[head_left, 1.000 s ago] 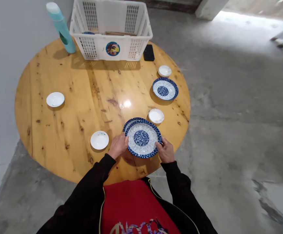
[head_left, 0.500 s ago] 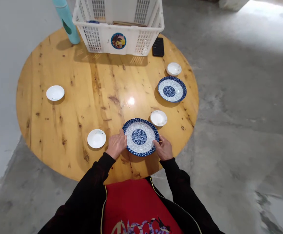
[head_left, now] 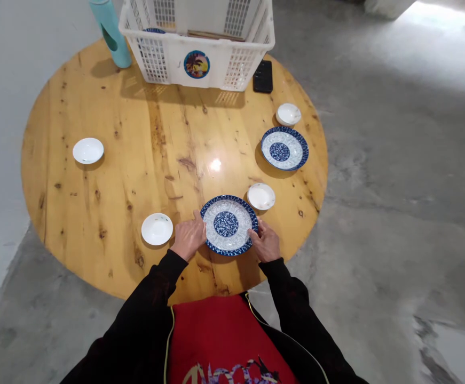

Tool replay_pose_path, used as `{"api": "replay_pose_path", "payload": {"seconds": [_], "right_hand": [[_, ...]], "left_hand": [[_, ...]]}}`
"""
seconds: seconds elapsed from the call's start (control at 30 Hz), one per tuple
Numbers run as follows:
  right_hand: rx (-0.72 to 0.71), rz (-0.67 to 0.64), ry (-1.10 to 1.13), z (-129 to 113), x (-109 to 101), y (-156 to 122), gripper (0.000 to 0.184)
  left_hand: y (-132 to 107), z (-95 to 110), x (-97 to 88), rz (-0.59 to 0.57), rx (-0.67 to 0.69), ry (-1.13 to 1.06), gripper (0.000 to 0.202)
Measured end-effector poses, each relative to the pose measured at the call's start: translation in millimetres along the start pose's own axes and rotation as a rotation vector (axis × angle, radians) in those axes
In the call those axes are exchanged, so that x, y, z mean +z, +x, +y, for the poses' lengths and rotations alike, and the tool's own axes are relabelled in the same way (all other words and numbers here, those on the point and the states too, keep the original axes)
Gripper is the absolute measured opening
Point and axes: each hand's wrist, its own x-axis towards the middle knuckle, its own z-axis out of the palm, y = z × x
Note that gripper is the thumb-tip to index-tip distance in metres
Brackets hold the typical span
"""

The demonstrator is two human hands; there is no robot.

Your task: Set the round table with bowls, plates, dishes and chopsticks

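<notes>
The left hand (head_left: 189,238) and right hand (head_left: 266,242) grip a blue-edged plate (head_left: 226,224) by its sides at the front of the table (head_left: 132,154). It may be resting there; hard to see. A white bowl (head_left: 261,197) sits just behind, a basket (head_left: 172,66) far back.

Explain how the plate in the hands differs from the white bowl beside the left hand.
The plate has blue patterning; the white bowl is mostly plain. The plate is wider than the bowl. The left hand and right hand hold the plate; neither touches the bowl. Both have rounded rims.
</notes>
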Motion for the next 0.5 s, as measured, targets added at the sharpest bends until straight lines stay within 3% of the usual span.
{"api": "replay_pose_path", "payload": {"seconds": [0.2,0.37,0.5], "right_hand": [[0.016,0.054,-0.172,-5.9,2.4,-2.8,0.050],[0.089,-0.006,0.043,-11.0,8.8,1.0,0.037],[0.131,0.021,0.231,-17.6,18.9,13.5,0.033]], "left_hand": [[1.4,-7.8,-2.1,-0.004,0.024,0.122,0.051],[13.4,-15.1,4.4,-0.014,0.036,-0.131,0.041],[27.6,-14.7,10.8,-0.005,-0.048,-0.326,0.035]]}}
